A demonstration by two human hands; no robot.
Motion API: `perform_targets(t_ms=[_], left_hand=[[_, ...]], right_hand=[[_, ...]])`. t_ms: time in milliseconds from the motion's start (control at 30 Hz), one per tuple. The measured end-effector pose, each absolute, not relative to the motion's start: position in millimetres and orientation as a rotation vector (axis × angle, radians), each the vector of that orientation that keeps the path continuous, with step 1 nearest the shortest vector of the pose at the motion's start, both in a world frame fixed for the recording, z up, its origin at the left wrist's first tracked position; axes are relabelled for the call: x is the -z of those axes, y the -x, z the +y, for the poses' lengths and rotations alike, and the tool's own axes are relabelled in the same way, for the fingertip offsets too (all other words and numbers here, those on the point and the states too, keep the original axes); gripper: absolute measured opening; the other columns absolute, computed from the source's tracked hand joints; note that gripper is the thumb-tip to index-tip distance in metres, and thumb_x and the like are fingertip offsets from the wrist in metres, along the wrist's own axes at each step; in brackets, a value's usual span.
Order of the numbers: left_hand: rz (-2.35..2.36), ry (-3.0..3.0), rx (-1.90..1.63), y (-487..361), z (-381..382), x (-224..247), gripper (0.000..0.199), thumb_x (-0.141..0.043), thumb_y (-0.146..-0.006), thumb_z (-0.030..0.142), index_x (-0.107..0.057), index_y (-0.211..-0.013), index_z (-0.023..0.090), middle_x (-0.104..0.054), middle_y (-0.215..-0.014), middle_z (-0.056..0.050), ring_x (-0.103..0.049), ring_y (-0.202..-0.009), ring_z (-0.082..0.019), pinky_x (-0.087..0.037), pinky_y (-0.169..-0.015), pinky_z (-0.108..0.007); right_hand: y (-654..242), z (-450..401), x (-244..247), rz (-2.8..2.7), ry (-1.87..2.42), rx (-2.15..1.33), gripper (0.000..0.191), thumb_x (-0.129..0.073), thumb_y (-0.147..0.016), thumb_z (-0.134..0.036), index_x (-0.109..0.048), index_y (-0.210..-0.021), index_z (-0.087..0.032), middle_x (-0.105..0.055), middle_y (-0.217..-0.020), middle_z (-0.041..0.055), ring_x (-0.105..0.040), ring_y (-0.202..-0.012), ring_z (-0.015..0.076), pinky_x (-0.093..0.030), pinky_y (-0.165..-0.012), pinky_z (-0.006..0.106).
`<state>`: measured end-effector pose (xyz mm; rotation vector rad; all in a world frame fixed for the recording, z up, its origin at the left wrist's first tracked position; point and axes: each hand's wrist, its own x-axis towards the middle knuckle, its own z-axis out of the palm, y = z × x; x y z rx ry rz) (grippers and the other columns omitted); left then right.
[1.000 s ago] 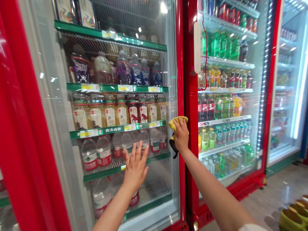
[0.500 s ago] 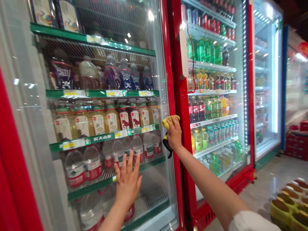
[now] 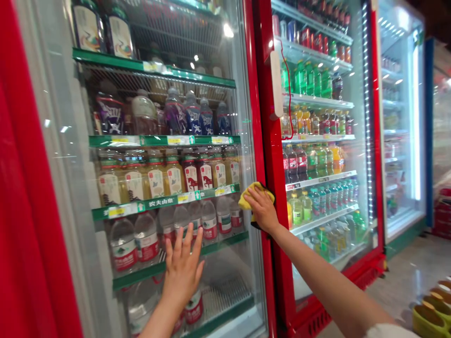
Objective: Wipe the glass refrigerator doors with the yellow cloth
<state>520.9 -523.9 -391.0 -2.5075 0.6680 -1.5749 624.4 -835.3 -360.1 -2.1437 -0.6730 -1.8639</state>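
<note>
My right hand (image 3: pixel 261 208) has a yellow cloth (image 3: pixel 245 201) with a dark edge under its fingers. It presses the cloth at the red frame (image 3: pixel 259 155) on the right side of a drinks fridge's glass door (image 3: pixel 218 267). My left hand (image 3: pixel 185 263) is at the same glass, lower and further left, fingers spread and nothing in it. Behind the pane, water bottles (image 3: pixel 146 237) with red labels stand on a shelf. Above them is a row of juice bottles (image 3: pixel 155 176).
Another red-framed fridge (image 3: pixel 378 188) full of drinks stands to the right, with a white handle (image 3: pixel 276 84) and a red cord (image 3: pixel 290 101). Beyond it is a third lit fridge (image 3: pixel 405 117). Yellow-green containers (image 3: pixel 428 319) sit on the floor at lower right.
My right hand and the cloth have slid lower along the door's right edge. My left hand stays spread at the glass. The whole view has shifted slightly.
</note>
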Motion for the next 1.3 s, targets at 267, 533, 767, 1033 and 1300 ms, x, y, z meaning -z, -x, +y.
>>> perform_targets(t_ms=[267,533,767,1033,1300], left_hand=[[0.543,2.504,1.637,-517,-516,387,0.095,-0.068,-0.086,0.038,-0.013,-0.162,0.029,-0.018,-0.169,-0.011,-0.014,-0.157,-0.033,-0.014,-0.126,-0.059],[0.464,2.469,1.589,-506,-484,378,0.093,-0.069,-0.085,0.043,-0.019,-0.161,0.029,-0.025,-0.168,-0.009,-0.016,-0.156,-0.032,-0.013,-0.127,-0.057],[0.419,2.461,1.562,-501,-474,362,0.099,-0.076,-0.079,0.052,-0.024,-0.160,0.028,-0.028,-0.166,-0.011,-0.018,-0.156,-0.032,-0.013,-0.127,-0.057],[0.402,2.434,1.563,-488,-446,357,0.092,-0.072,-0.083,0.049,-0.026,-0.160,0.025,-0.028,-0.166,-0.012,-0.018,-0.156,-0.033,-0.016,-0.126,-0.056],[0.336,2.345,1.631,-484,-403,336,0.082,-0.065,-0.089,0.043,-0.028,-0.159,0.020,-0.029,-0.165,-0.015,-0.019,-0.155,-0.035,-0.015,-0.125,-0.060]], right_hand=[[-611,-751,299,-0.430,1.956,1.841,0.051,-0.052,-0.098,-0.028,-0.048,-0.148,-0.032,-0.036,-0.163,0.0080,-0.021,-0.155,0.0317,-0.024,-0.120,0.063],[-611,-803,328,-0.663,2.023,1.880,0.048,-0.045,-0.096,-0.011,-0.060,-0.137,-0.031,-0.055,-0.151,0.0051,-0.039,-0.147,0.0252,-0.032,-0.118,0.052],[-595,-710,285,-0.483,1.920,1.868,0.047,-0.056,-0.097,-0.035,-0.054,-0.144,-0.029,-0.041,-0.161,0.0095,-0.028,-0.152,0.0355,-0.030,-0.117,0.062],[-592,-748,327,-0.921,1.990,1.897,0.039,-0.048,-0.100,-0.018,-0.064,-0.132,-0.034,-0.059,-0.147,0.0031,-0.040,-0.147,0.0239,-0.029,-0.120,0.052],[-586,-648,260,-0.632,1.796,1.883,0.041,-0.048,-0.100,-0.022,-0.061,-0.138,-0.032,-0.052,-0.153,0.0062,-0.035,-0.149,0.0282,-0.028,-0.120,0.055]])
